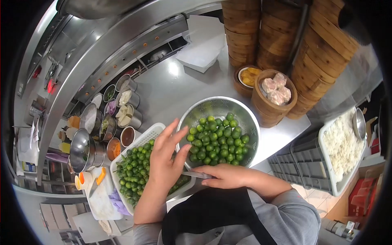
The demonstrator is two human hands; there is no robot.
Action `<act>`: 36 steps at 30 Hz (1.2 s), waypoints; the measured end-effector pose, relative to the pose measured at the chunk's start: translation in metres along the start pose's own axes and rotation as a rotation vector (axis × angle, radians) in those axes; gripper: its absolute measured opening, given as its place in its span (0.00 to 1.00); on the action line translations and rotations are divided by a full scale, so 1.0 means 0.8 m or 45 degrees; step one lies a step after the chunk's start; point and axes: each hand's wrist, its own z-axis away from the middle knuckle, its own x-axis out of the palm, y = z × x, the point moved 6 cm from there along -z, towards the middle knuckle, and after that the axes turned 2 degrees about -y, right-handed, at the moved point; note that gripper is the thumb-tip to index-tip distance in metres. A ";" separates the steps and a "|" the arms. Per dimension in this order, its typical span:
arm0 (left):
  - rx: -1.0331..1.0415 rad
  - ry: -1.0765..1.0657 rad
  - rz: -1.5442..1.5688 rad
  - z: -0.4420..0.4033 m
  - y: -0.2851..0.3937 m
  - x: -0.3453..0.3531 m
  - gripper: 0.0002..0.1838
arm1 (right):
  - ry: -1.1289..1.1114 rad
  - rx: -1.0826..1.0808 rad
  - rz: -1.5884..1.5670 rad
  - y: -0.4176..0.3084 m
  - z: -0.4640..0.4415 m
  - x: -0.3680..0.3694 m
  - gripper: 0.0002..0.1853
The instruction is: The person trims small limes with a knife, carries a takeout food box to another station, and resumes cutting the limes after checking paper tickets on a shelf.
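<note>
A metal colander [256,122] full of small green limes [218,139] stands in front of me on the steel counter. My left hand [165,159] is at its left rim, fingers apart, with no lime visible in it. Below the near rim, my right hand [222,175] is closed around a knife [198,174] whose blade points left, toward my left wrist. More limes [136,169] fill a white plastic basket [154,130] to the left, partly hidden behind my left hand and forearm.
Bamboo steamers [241,32] are stacked at the back right, one with dumplings [277,87]. Metal bowls [81,149] and ingredient containers [130,116] line the left. Another knife [97,182] lies on a white cutting board [104,200]. A rice-filled tub [341,147] is at right.
</note>
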 end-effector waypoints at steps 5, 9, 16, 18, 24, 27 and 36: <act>-0.160 0.113 0.144 0.046 -0.038 0.005 0.09 | 0.103 0.228 -0.112 0.017 0.004 -0.039 0.21; -0.399 -0.045 0.281 0.094 -0.076 0.047 0.07 | 0.054 0.206 -0.396 0.024 -0.010 -0.034 0.20; -0.550 -0.243 0.442 0.121 -0.112 0.074 0.08 | -0.075 0.495 -0.645 0.044 -0.018 -0.029 0.19; -0.652 -0.320 0.517 0.122 -0.115 0.079 0.08 | -0.069 0.386 -0.640 0.049 -0.020 -0.026 0.19; -0.768 -0.447 0.697 0.136 -0.123 0.099 0.09 | -0.100 0.252 -0.513 0.040 -0.021 -0.027 0.20; -0.854 -0.338 0.806 0.135 -0.126 0.098 0.16 | -0.138 0.232 -0.415 0.034 -0.018 -0.028 0.23; -0.747 -0.378 0.718 0.128 -0.121 0.096 0.10 | -0.182 0.082 -0.290 0.028 -0.015 -0.027 0.28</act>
